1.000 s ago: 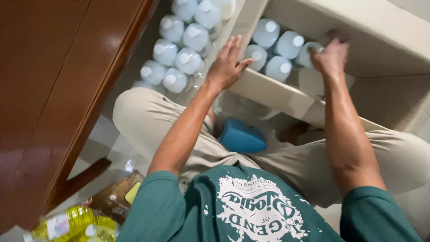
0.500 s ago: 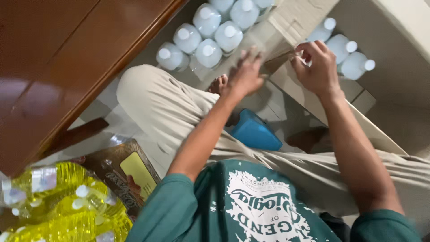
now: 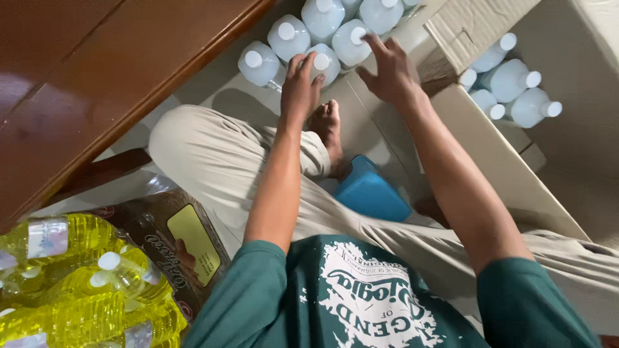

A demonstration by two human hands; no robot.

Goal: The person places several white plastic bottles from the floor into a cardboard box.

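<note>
Head view, looking down: the left hand [image 3: 300,87] sits on top of a pale capped bottle [image 3: 320,63] at the near edge of the floor cluster [image 3: 322,29], roughly 12 o'clock from the bent knee [image 3: 193,148]. Its grip is loosely curled over the shoulder, fingers not yet wrapped around. The right hand [image 3: 389,74] hovers just at 3 o'clock of it, fingers spread wide, holding nothing, fingertips near the next bottle's cap [image 3: 356,33]. The open cardboard box [image 3: 509,167] with more bottles [image 3: 516,84] sits at 2 o'clock. I'd say grab low around the body rather than the cap, and lift straight up so the neighbours touching it don't topple.
</note>
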